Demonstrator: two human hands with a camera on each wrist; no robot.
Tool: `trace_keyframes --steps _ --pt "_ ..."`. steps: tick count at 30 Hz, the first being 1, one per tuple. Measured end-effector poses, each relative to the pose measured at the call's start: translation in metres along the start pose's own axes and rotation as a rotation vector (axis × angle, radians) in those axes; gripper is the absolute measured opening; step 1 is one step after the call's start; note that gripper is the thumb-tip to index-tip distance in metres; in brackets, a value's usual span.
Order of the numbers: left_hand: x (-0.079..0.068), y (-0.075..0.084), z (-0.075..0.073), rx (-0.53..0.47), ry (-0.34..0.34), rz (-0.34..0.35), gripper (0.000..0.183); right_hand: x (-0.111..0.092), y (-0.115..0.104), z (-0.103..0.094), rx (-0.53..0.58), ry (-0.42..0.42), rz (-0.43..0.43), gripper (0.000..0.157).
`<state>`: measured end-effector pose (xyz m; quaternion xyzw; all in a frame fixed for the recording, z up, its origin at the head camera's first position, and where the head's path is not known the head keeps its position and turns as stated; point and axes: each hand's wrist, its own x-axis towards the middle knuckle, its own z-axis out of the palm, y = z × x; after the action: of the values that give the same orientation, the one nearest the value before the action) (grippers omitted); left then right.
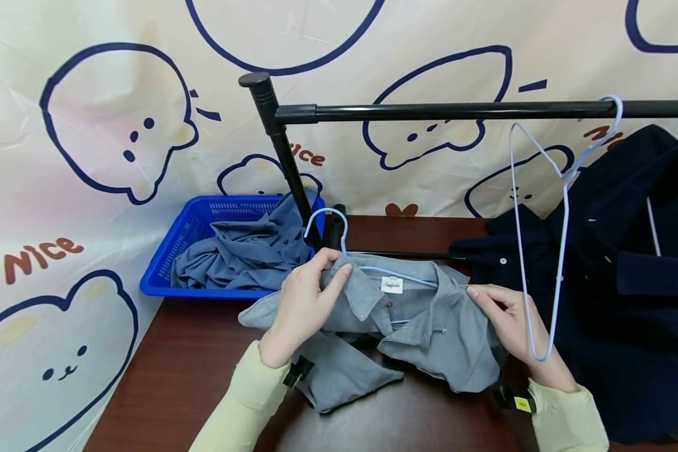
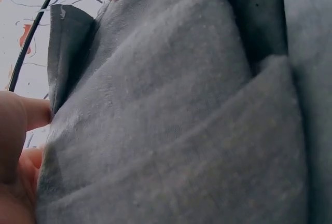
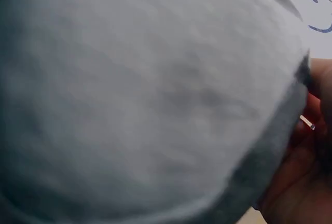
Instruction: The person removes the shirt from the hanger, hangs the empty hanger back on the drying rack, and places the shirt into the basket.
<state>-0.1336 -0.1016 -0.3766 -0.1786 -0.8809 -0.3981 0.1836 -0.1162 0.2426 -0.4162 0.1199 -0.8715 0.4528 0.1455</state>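
A grey shirt (image 1: 457,358) with a white neck label (image 1: 392,285) is held up over the table, its collar open. A light blue hanger (image 1: 401,274) lies inside it, its hook rising past the collar on the left. My left hand (image 1: 302,307) pinches the cloth beside the collar, close to the hook. At the opposite shoulder, my right hand (image 1: 508,317) pinches the fabric between thumb and fingers. Grey cloth (image 2: 155,105) fills most of the left wrist view. In the right wrist view the cloth (image 3: 145,89) is blurred and partly hides the fingers.
A black rack rail (image 1: 429,113) runs above the shirt, with an empty light blue hanger (image 1: 562,263) hooked on it in front of my right forearm. Dark navy clothing (image 1: 616,351) hangs at right. A blue basket (image 1: 158,276) holding blue-grey clothing (image 1: 248,251) stands back left on the brown table (image 1: 164,376).
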Motion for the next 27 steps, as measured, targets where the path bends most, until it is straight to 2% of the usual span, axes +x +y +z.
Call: trace_keyframes --steps 5,8,11,14,19,21,24,27 --pt "0.001 -0.001 0.001 0.042 0.011 0.002 0.018 0.001 0.004 0.003 0.035 0.023 0.030 0.019" --pt "0.001 -0.002 0.002 0.055 0.025 0.012 0.025 0.001 0.006 0.004 0.121 0.023 0.041 0.020" --pt "0.002 -0.002 0.001 0.054 0.039 0.021 0.030 0.001 0.009 0.006 0.255 0.006 0.057 0.022" --pt "0.003 -0.003 0.001 0.014 0.037 0.019 0.032 0.001 0.012 0.009 0.474 -0.039 0.063 0.027" --pt "0.003 -0.006 0.004 -0.088 0.037 0.005 0.022 0.002 0.014 0.018 0.965 -0.156 0.080 0.033" --pt "0.002 -0.007 0.005 -0.102 0.052 0.007 0.023 0.002 0.013 0.023 1.082 -0.177 0.103 0.033" --pt "0.002 -0.007 0.006 -0.098 0.083 0.020 0.023 0.001 0.012 0.031 1.145 -0.179 0.127 0.034" --pt "0.002 -0.007 0.007 -0.096 0.109 0.038 0.022 0.000 0.012 0.038 1.112 -0.166 0.153 0.033"
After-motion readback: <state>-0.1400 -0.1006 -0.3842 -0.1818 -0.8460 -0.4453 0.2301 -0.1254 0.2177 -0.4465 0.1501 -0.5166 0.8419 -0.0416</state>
